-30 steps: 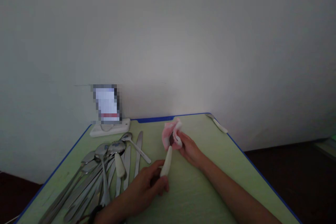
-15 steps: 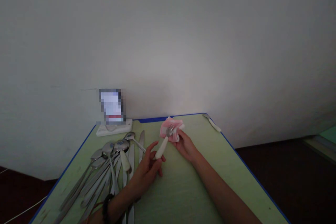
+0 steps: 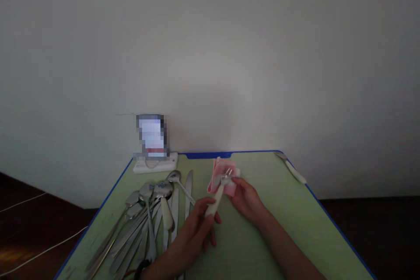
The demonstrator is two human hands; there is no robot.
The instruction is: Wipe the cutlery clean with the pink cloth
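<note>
My left hand [image 3: 197,232] pinches a small fork [image 3: 216,199] by its cream-coloured handle. The metal tines point up and away from me, lying against a pink and white cloth [image 3: 219,170]. My right hand [image 3: 247,199] grips that cloth at its right side, with thumb and fingertips close to the tines; some of its fingers are hidden behind the cloth. Left of my left hand lies a heap of metal cutlery, with spoons [image 3: 163,189] and knives [image 3: 189,186]. A cream handle [image 3: 166,215] rests on top of the heap.
A green table [image 3: 262,245] with a blue edge stands against a pale wall [image 3: 262,52]. At the back left, a blurred-out screen [image 3: 152,135] stands on a white base [image 3: 155,164]. Another cream-handled utensil [image 3: 293,170] lies along the right edge. White cables [image 3: 42,251] run at the left.
The view has shifted, so the table sits lower and further right. The cloth has opened out flatter behind the fork's tines. Both hands keep their hold.
</note>
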